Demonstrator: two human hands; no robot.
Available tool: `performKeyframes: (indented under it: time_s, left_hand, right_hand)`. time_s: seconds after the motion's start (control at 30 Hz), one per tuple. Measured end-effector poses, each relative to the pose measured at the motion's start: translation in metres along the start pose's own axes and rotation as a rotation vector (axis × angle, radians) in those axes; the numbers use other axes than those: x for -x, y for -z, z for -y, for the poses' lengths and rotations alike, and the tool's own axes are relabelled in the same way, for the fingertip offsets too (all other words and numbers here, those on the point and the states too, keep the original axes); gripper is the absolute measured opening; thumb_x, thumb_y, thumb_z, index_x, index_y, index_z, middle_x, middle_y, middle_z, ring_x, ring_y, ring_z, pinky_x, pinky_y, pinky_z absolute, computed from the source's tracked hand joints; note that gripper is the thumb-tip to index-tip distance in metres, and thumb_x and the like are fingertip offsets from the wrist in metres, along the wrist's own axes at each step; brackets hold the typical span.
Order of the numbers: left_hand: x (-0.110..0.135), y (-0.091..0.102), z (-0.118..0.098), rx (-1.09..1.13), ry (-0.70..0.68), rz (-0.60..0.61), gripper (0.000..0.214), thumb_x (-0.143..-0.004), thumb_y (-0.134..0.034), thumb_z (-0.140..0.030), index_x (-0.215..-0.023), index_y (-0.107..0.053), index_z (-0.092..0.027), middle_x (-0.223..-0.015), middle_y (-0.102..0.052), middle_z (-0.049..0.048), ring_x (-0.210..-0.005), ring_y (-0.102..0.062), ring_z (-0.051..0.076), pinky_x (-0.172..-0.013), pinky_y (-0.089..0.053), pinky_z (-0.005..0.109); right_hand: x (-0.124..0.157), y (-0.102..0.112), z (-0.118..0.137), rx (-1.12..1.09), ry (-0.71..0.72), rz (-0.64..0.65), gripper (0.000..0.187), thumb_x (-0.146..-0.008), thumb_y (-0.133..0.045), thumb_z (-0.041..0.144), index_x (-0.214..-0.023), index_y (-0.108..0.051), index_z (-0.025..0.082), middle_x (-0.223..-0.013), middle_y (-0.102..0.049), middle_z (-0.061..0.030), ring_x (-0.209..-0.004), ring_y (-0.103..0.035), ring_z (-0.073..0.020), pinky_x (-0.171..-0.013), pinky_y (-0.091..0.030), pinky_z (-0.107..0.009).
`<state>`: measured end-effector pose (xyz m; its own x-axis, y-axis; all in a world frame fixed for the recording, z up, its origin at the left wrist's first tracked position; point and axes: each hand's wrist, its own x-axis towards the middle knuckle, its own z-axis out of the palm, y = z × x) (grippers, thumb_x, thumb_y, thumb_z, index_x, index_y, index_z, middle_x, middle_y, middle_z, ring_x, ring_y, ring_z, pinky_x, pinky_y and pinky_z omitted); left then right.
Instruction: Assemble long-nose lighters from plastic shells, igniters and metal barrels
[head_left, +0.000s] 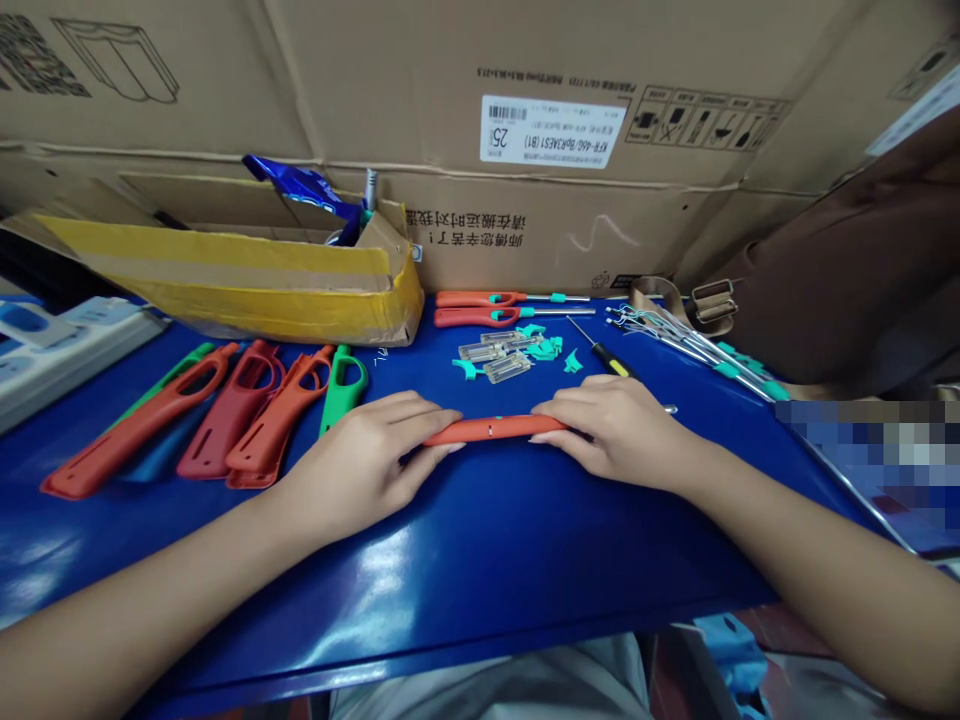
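Note:
Level above the blue table, an orange lighter casing [495, 430] is stretched between my two hands, edge toward me. My left hand [375, 450] pinches its left end between thumb and fingers. At the other end, my right hand [622, 430] grips it the same way, fingers on top and thumb beneath. Just beyond lie clear fuel tanks [510, 368] and small teal triggers [546, 348]. A screwdriver [611, 358] with a black and yellow handle rests behind my right hand. Two orange long-necked lighters [476, 317] with metal tubes lie farther back.
Several loose casing halves, including an orange one [142, 420] and a green one [345, 385], lie at left. Behind them stands a yellow-taped cardboard box [300, 270]. A white power strip [75, 350] sits far left. Metal tubes with wires [697, 355] lie right, near a brown bag [840, 250].

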<state>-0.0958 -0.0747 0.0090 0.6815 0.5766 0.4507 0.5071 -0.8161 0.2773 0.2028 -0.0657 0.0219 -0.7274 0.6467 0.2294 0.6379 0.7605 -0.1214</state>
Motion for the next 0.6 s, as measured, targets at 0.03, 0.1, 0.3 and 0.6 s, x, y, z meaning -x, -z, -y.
performKeyframes:
  time_s: [0.03, 0.1, 0.3, 0.6]
  left_hand:
    - [0.0, -0.001, 0.0, 0.003, 0.004, 0.001, 0.023, -0.101, -0.058, -0.023, -0.117, -0.07, -0.012, -0.103, -0.076, 0.0091, -0.092, -0.071, 0.021, -0.084, -0.057, 0.034]
    - [0.0, -0.002, -0.002, 0.011, 0.024, 0.013, 0.024, -0.101, -0.059, -0.027, -0.117, -0.07, -0.014, -0.102, -0.076, 0.0078, -0.092, -0.071, 0.021, -0.084, -0.057, 0.033]
    - [-0.004, 0.0, -0.01, 0.15, 0.127, 0.082, 0.026, -0.102, -0.056, -0.035, -0.096, -0.072, -0.016, -0.086, -0.072, 0.0049, -0.079, -0.066, 0.018, -0.073, -0.052, 0.029]
    - [-0.014, -0.002, -0.022, 0.875, 0.828, 0.241, 0.058, -0.098, -0.045, -0.066, -0.072, -0.062, -0.017, -0.054, -0.058, -0.0017, -0.041, -0.046, 0.01, -0.04, -0.038, 0.021]
  right_hand:
    - [0.0, -0.001, 0.001, 0.009, -0.003, 0.008, 0.033, -0.106, -0.049, 0.042, -0.104, -0.073, 0.019, -0.087, -0.077, -0.0043, -0.072, -0.065, -0.0186, -0.072, -0.042, -0.034]
    - [-0.001, -0.002, 0.001, 0.017, -0.007, 0.034, 0.033, -0.106, -0.048, 0.043, -0.103, -0.073, 0.02, -0.089, -0.077, -0.0043, -0.072, -0.066, -0.0188, -0.072, -0.043, -0.034]
    - [-0.005, -0.001, 0.001, -0.042, -0.01, 0.126, 0.032, -0.107, -0.045, 0.041, -0.112, -0.068, 0.019, -0.104, -0.075, -0.0068, -0.089, -0.07, -0.0219, -0.081, -0.05, -0.036]
    - [-0.005, -0.005, 0.01, -0.022, 0.089, 0.039, 0.046, -0.107, -0.043, 0.045, -0.144, -0.055, 0.02, -0.118, -0.069, -0.0121, -0.093, -0.068, -0.0242, -0.081, -0.056, -0.04]
